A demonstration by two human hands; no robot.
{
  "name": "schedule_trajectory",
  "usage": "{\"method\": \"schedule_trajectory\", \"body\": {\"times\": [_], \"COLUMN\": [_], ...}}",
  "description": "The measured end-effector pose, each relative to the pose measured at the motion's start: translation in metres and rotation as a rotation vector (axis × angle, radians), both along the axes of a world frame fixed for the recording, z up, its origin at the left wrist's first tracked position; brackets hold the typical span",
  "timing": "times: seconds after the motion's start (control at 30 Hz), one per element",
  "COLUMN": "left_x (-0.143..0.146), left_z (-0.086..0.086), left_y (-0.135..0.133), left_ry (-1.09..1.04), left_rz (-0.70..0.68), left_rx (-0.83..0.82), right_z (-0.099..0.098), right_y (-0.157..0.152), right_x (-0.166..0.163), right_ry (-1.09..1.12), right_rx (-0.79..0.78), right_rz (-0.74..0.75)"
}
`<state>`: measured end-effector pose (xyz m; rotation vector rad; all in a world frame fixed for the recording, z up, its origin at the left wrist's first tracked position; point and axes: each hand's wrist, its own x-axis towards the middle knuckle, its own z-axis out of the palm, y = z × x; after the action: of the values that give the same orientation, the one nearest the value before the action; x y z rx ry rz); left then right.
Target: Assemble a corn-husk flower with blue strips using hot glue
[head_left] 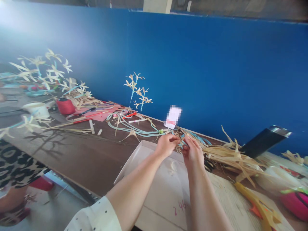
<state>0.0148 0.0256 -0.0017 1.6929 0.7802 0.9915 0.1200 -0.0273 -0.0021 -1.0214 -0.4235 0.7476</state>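
My left hand [166, 146] and my right hand [193, 152] are close together above the far edge of a shallow white box [134, 157]. The fingertips of both are pinched, nearly meeting; what they hold is too small and blurred to name. Just beyond them lie pale blue cords [134, 131] and thin dry stalks. Close by on the right is a bundle of dried husk strips [221, 155]. A pale phone-like rectangle [172, 118], blurred out, leans against the blue wall behind my hands.
Husk flowers on blue stems [141, 96] stand by the wall [216, 70]. At right are a dark tumbler [262, 141], a yellow glue gun [258, 205] and a pink item [295, 203]. Leftward are a white bowl [37, 109], a red pouch [65, 106] and a person's patterned clothing [16, 163].
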Motion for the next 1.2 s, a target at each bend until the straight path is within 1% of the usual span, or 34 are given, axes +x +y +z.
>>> {"method": "schedule_trajectory", "body": {"times": [0.23, 0.4, 0.57, 0.7, 0.87, 1.03, 1.2], "left_x": [-0.0005, -0.001, -0.0005, 0.0003, 0.0008, 0.0014, 0.0019], "left_z": [0.0012, 0.0033, 0.0008, -0.0012, 0.0014, 0.0021, -0.0008], "left_y": [-0.002, -0.0028, -0.0002, 0.0014, 0.0001, -0.0004, 0.0016], "left_ry": [-0.026, -0.044, -0.046, -0.045, -0.052, -0.064, -0.055], "left_rz": [-0.037, -0.031, -0.031, -0.023, -0.032, -0.036, -0.026], "left_rx": [-0.003, -0.036, -0.061, -0.063, -0.093, -0.107, -0.096], "right_z": [-0.0009, -0.002, -0.001, 0.0, 0.0017, 0.0047, 0.0037], "right_y": [0.0004, 0.0004, -0.0007, -0.0013, -0.002, -0.0033, -0.0032], "right_x": [0.0015, 0.0027, 0.0028, 0.0023, 0.0018, 0.0003, 0.0015], "right_ry": [-0.03, -0.003, 0.015, -0.022, -0.013, -0.057, -0.008], "right_rx": [-0.005, 0.006, 0.028, 0.02, 0.032, 0.041, 0.047], "right_rz": [0.003, 0.03, 0.074, 0.087, 0.104, 0.121, 0.13]}}
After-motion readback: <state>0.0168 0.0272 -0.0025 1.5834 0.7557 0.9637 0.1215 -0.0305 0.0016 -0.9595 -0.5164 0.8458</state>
